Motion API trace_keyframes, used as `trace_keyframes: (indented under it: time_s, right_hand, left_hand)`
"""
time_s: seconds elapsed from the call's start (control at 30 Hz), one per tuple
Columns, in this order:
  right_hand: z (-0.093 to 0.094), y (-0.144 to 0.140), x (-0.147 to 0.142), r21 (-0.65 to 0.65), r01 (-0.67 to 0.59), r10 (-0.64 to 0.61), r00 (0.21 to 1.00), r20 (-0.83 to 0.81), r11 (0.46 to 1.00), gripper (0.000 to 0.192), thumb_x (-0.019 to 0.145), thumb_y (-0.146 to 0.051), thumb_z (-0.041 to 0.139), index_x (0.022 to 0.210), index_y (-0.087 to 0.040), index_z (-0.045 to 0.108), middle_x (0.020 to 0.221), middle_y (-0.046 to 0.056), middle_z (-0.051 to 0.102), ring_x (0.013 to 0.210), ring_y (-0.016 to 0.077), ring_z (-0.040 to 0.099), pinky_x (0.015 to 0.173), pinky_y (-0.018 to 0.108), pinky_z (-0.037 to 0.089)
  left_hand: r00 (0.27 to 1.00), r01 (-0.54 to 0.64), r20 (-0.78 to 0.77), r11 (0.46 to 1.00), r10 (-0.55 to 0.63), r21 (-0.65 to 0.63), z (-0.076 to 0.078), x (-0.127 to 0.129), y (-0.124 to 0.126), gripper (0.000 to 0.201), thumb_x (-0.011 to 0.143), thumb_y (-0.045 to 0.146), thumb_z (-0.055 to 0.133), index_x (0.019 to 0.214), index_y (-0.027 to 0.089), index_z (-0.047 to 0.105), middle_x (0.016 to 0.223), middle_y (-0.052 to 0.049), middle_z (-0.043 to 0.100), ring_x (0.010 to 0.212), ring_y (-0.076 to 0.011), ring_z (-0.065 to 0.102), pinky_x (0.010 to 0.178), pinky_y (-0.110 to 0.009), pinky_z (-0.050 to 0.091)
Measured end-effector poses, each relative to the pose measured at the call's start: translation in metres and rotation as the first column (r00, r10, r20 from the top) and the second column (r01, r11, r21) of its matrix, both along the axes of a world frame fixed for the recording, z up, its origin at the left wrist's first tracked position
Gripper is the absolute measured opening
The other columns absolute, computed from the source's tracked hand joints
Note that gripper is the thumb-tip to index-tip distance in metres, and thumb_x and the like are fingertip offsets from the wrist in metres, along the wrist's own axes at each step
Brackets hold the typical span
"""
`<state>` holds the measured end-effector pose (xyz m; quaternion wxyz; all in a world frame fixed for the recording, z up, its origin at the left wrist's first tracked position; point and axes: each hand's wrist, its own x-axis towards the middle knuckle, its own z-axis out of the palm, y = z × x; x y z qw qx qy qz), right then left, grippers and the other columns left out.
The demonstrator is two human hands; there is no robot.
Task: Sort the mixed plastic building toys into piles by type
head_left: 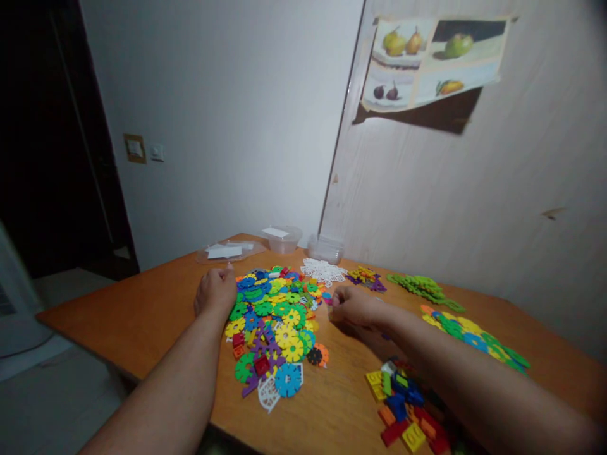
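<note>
A mixed pile of flat notched plastic discs (290, 344) and other small building pieces lies on the wooden table in front of me. My left hand (215, 292) is curled closed against the pile's left edge, its palm side hidden. To the right of the pile, my right hand (349, 305) is closed in a pinch just above the table; whatever is between its fingertips is too small to make out. Close to those fingertips is a small pink and blue piece (327, 297). Purple pieces (265, 344), red bricks (261, 365) and a white lattice piece (269, 394) lie in the pile's near part.
Sorted groups ring the pile: white lattice pieces (325, 270), yellow and purple pieces (367, 278), green pieces (420, 287), discs (474, 335), and bricks (403, 404) under my right forearm. Clear plastic containers (283, 240) and a labelled plastic lid or bag (227, 251) stand near the wall.
</note>
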<state>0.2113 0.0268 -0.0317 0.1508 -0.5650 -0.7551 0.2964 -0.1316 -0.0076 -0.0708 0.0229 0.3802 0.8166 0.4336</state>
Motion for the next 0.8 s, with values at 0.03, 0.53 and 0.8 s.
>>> trace_keyframes:
  time_s: [0.03,0.53,0.8]
  right_hand:
    - [0.003,0.003,0.005,0.016,0.031,-0.031,0.999,-0.026,0.999,0.018,0.067,-0.017,0.072,0.072,-0.019,0.056,0.057,-0.006,0.053,0.053,0.0078,0.045,0.050,0.019,0.030]
    - [0.011,0.024,0.063,0.205,0.222,-0.225,0.974,-0.009,0.953,0.013,0.077,-0.020,0.065,0.068,-0.018,0.056,0.061,-0.003,0.054,0.060,0.0100,0.046,0.054,0.022,0.031]
    - [0.002,0.036,0.000,0.217,0.001,-0.043,0.981,0.188,0.976,0.005,0.076,-0.016,0.069,0.080,-0.017,0.073,0.073,-0.001,0.068,0.067,0.0112,0.055,0.059,0.022,0.034]
  left_hand:
    - [1.000,0.005,0.001,1.000,-0.005,-0.001,0.000,0.000,0.000,0.050,0.097,0.057,0.036,0.101,0.022,0.071,0.113,-0.018,0.074,0.110,-0.0362,0.067,0.089,-0.045,0.050]
    - [1.000,-0.001,0.023,1.000,0.002,-0.020,0.003,0.002,-0.002,0.051,0.097,0.058,0.036,0.099,0.021,0.071,0.115,-0.019,0.073,0.110,-0.0384,0.066,0.088,-0.048,0.051]
    - [1.000,0.004,0.000,1.000,-0.004,-0.029,0.002,-0.001,-0.001,0.053,0.097,0.058,0.034,0.098,0.020,0.071,0.113,-0.020,0.073,0.109,-0.0381,0.067,0.086,-0.046,0.051]
